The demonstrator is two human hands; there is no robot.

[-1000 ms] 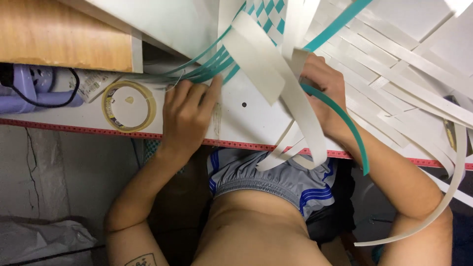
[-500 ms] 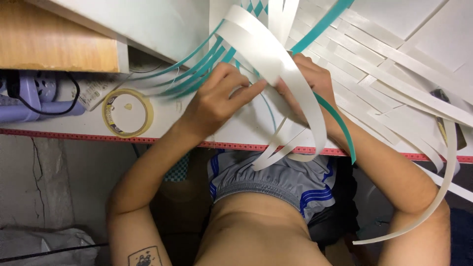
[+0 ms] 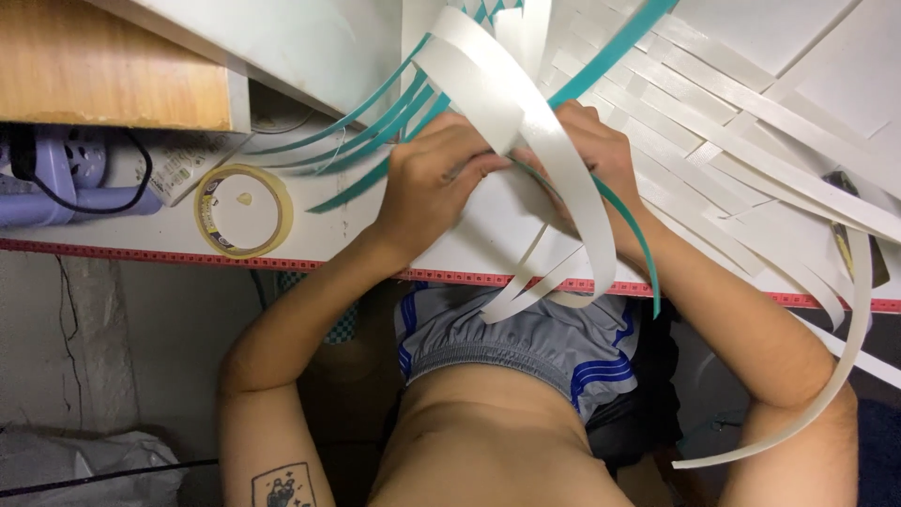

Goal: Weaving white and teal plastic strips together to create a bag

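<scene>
Both of my hands meet at the near edge of a white table, over a weave of long white strips and teal strips. My left hand pinches a wide white strip that arches up and curls down over the table edge. My right hand grips the same bundle from the other side, partly hidden behind that strip. A teal strip loops down past my right wrist.
A roll of clear tape lies on the table left of my hands. A purple device with a black cable sits at the far left under a wooden shelf. A red measuring band runs along the table edge.
My left hand has moved right from flat on the table to the strips, meeting my right hand. The wide white strip has bent into a higher arch.
</scene>
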